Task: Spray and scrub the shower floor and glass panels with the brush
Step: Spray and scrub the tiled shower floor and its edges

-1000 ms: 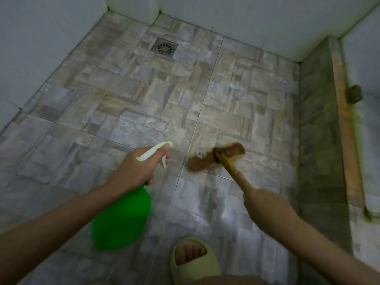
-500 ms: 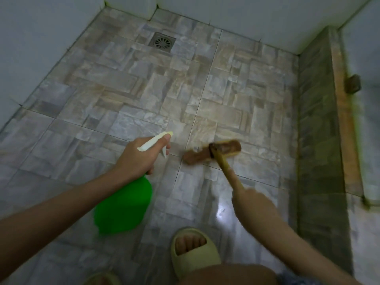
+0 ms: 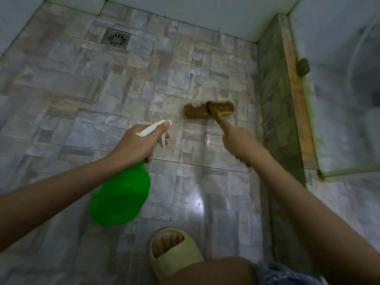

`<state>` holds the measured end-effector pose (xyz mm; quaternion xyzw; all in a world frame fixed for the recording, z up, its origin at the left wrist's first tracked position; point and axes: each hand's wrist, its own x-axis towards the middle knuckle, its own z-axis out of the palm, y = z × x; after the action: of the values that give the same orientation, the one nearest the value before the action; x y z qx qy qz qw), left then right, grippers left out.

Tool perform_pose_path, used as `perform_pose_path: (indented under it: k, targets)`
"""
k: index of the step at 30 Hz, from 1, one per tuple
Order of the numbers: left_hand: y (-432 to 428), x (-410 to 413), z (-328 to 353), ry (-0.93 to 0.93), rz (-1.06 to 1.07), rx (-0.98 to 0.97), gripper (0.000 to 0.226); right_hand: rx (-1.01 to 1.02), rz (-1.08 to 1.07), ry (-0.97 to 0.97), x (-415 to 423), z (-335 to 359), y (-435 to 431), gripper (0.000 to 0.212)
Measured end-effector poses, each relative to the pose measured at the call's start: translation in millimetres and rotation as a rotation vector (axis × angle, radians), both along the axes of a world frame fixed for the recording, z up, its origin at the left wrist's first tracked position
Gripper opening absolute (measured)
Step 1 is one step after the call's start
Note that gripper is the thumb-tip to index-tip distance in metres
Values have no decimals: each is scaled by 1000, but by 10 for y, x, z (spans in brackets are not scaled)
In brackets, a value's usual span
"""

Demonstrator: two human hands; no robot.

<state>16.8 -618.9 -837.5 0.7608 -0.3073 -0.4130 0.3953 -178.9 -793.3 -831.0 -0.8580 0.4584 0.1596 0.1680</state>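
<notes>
1. The left hand (image 3: 135, 145) is clamped round the neck of a green bottle (image 3: 121, 196), and one fingertip lies along the top of its white spray head (image 3: 153, 128).
2. The bottle is held above the floor (image 3: 82, 89) at a tilt. Its body is toward the person and its nozzle points away, toward the brush (image 3: 207, 111).
3. The right hand (image 3: 238, 140) is closed round the brush handle. The hand is blurred, so its fingers cannot be told apart.
4. The brown brush head lies flat on the tiles ahead of the right hand. It is just right of the nozzle and near the curb (image 3: 277, 99).
5. The floor is stone-pattern tile, with a bright glare between the arms.
6. A round drain (image 3: 116, 38) sits in the far left corner, well apart from the brush.
7. On the right, past the curb, stands a glass panel (image 3: 333, 124) with a greenish edge, and a dark knob (image 3: 302, 66) is on it.
8. A foot in a pale slipper (image 3: 174, 254) stands at the near edge, between the two arms.
</notes>
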Motion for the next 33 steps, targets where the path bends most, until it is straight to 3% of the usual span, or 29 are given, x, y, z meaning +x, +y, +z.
perform_pose_path:
  k: [3,9,15,21,28,33]
  targets:
    - [-117,-117,37,-16,-44,-6,56,30,-99,-29,-100,34,-278,85]
    - [-238,-286,102,13,-73,-48,54,34,-155,123,-872,131,565,88]
    - [-321,-364,44,31,-93,-47,53,-38,-257,14,-344,-31,-531,87]
    - [-347,-285,18,20,-66,-53,51,18,-258,45,-604,-1,-50,86]
    - [-389,-219,26,25,-58,-49,62,16,-367,-34,-28,-42,-970,78]
    - [-357,-124,54,58,20,-56,60,28,-263,-46,-336,-136,194,86]
